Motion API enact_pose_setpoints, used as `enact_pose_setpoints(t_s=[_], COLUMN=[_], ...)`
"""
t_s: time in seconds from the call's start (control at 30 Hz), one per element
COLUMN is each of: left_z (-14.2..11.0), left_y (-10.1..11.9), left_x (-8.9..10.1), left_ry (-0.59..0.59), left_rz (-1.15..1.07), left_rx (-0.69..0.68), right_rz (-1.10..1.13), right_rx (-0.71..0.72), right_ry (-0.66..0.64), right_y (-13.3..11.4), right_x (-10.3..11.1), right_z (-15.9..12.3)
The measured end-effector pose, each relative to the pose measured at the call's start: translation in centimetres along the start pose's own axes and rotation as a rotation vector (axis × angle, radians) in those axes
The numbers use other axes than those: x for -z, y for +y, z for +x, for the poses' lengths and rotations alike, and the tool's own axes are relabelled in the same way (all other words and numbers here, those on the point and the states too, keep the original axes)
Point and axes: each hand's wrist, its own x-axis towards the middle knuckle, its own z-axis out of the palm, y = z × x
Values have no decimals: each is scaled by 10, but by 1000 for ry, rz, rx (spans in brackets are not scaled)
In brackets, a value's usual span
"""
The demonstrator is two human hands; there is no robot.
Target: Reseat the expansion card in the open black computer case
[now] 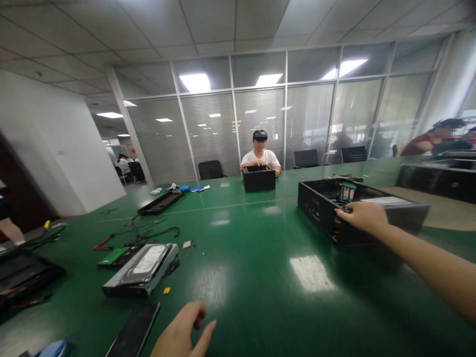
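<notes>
My right hand (366, 216) grips the near upper edge of a black computer case (316, 210), which lies open on the green table. The thumb is on the outside, while the other fingers are mostly hidden from view. Low in the head view, my left hand (182, 331) hovers near the table's front, thumb and fingers apart and nothing between them. Beside it lies a dark smartphone (136, 329). Farther left, a hard drive in a metal bracket (143, 270) sits by a green circuit board (113, 256) and a small yellow piece (167, 290).
Loose cables (148, 232) and a long black panel (161, 202) lie on the left of the green table (238, 258). Another black part (26, 277) is at the far left. Across the table, a person (260, 156) works at a black box (259, 178); another case (442, 176) stands right.
</notes>
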Motion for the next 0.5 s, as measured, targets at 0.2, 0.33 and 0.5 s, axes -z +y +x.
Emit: enact_pose_setpoints(t_s=[0.2,0.33,0.5], left_z=[2,6,12], left_y=[8,6,7], left_x=[1,-5,-17], left_ry=[-6,-21,2], left_rz=[15,-29,-114], left_rx=[17,17,28], right_rz=[3,-6,86], right_rx=[28,68,211], right_ry=[-9,17,57], right_y=[-22,-56,-105], right_x=[26,53,94], right_z=[-24,-69,-142])
